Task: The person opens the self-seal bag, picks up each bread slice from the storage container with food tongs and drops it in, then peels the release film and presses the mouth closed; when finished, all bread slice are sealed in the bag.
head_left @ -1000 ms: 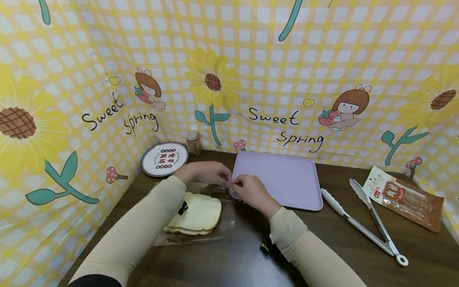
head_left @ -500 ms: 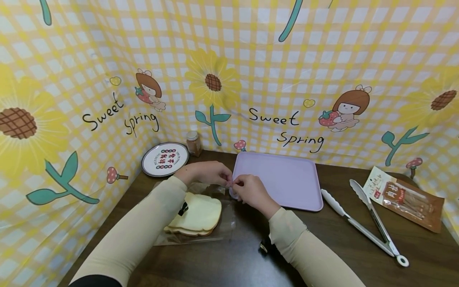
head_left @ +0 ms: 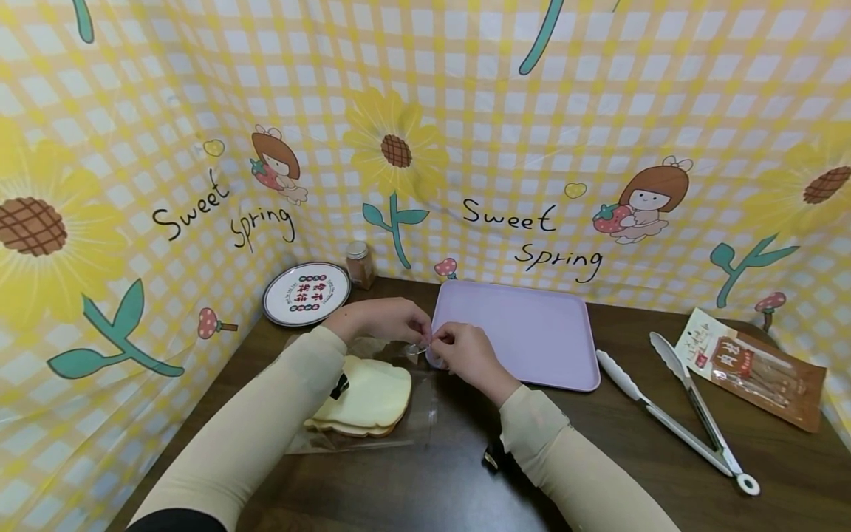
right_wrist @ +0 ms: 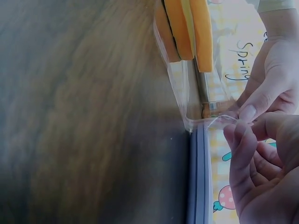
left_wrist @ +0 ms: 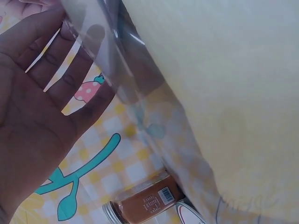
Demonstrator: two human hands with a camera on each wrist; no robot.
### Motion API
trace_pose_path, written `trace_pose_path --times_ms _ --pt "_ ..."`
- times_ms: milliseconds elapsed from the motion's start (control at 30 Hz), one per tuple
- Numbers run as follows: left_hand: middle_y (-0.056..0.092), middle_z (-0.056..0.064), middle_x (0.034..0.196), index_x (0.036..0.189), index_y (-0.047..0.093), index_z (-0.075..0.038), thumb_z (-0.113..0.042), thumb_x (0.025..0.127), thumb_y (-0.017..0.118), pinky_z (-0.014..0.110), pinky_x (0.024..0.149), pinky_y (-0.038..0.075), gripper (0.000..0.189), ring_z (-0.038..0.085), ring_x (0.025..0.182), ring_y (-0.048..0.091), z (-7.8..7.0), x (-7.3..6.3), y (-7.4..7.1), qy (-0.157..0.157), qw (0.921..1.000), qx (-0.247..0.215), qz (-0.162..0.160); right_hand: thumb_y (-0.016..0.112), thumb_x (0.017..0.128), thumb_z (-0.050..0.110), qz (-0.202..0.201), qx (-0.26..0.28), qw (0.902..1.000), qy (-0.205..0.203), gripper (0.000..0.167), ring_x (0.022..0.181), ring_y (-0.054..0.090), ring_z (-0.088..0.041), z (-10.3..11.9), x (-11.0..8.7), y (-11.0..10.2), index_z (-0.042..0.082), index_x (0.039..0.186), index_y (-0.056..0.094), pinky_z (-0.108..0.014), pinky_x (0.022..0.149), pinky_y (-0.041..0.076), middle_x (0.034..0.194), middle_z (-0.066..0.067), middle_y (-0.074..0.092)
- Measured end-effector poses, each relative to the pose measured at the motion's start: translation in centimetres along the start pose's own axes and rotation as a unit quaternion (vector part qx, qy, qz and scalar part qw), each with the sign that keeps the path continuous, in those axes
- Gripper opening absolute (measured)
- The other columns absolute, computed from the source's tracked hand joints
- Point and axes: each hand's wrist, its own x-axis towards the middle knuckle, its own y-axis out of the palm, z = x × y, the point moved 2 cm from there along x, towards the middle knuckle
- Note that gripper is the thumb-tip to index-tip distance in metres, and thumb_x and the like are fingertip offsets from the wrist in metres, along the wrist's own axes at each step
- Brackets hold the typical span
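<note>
Sandwich bread slices (head_left: 375, 391) lie stacked in a clear plastic bag (head_left: 420, 421) on the left part of the table; the right wrist view shows the stack's orange-brown crusts (right_wrist: 204, 37). At the bag's far right corner, my left hand (head_left: 399, 323) pinches the plastic between thumb and fingers. My right hand (head_left: 465, 353) pinches at the same spot, its fingertips touching or nearly touching the left ones. A thin, pale curved strip (right_wrist: 223, 116) runs from the bag's edge to the fingertips. Which fingers hold the strip I cannot tell.
Behind the hands lies a lilac tray (head_left: 525, 332). A printed plate (head_left: 306, 294) and a spice jar (head_left: 359, 264) stand at the back left. Open tongs (head_left: 685, 436) and a brown food packet (head_left: 751, 369) lie at the right. A patterned cloth hangs behind.
Both hands stay nearly in place at the bag's corner. The plastic beside the left fingertips has shifted slightly, and a pale curved edge now shows there. The bread has not moved.
</note>
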Motion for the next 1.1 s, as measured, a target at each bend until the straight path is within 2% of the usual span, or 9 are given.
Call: trace_pose_path --times_ms 400,600,767,1100 --pt "0.076 -0.005 0.104 0.110 0.079 -0.020 -0.022 0.107 0.065 0.026 0.084 0.054 0.014 0.007 0.090 0.063 -0.15 -0.06 -0.06 -0.003 1.0000 0.008 -0.003 0.061 0.102 0.013 0.002 0.048 0.9986 0.021 0.020 0.060 0.067 -0.013 -0.69 -0.01 -0.51 0.005 0.101 0.078 -0.034 0.057 0.063 0.082 -0.012 0.077" --pt "0.079 0.002 0.110 0.111 0.078 -0.019 -0.022 0.108 0.064 0.026 0.085 0.055 0.015 0.006 0.092 0.064 -0.34 -0.11 -0.09 -0.003 1.0000 0.006 -0.003 0.065 0.105 0.016 0.025 0.043 0.9986 0.018 0.021 0.060 0.067 -0.013 -0.53 -0.14 -0.72 0.004 0.109 0.082 -0.034 0.057 0.062 0.089 -0.014 0.080" --pt "0.079 -0.003 0.107 0.111 0.079 -0.020 -0.020 0.108 0.063 0.026 0.087 0.057 0.016 0.005 0.093 0.066 -0.49 -0.13 -0.13 -0.001 0.9999 0.008 -0.006 0.067 0.105 0.017 0.034 0.037 0.9986 0.016 0.022 0.060 0.067 -0.014 -0.33 -0.19 -0.79 0.003 0.113 0.082 -0.031 0.057 0.061 0.091 -0.015 0.081" --pt "0.078 -0.002 0.102 0.108 0.080 -0.017 -0.018 0.108 0.064 0.023 0.085 0.055 0.015 0.004 0.089 0.063 -0.76 -0.22 -0.10 0.005 1.0000 0.001 -0.003 0.068 0.104 0.017 0.011 0.027 0.9996 0.006 0.020 0.060 0.066 -0.009 -0.37 -0.13 -0.73 0.007 0.103 0.085 -0.024 0.058 0.059 0.084 -0.012 0.080"
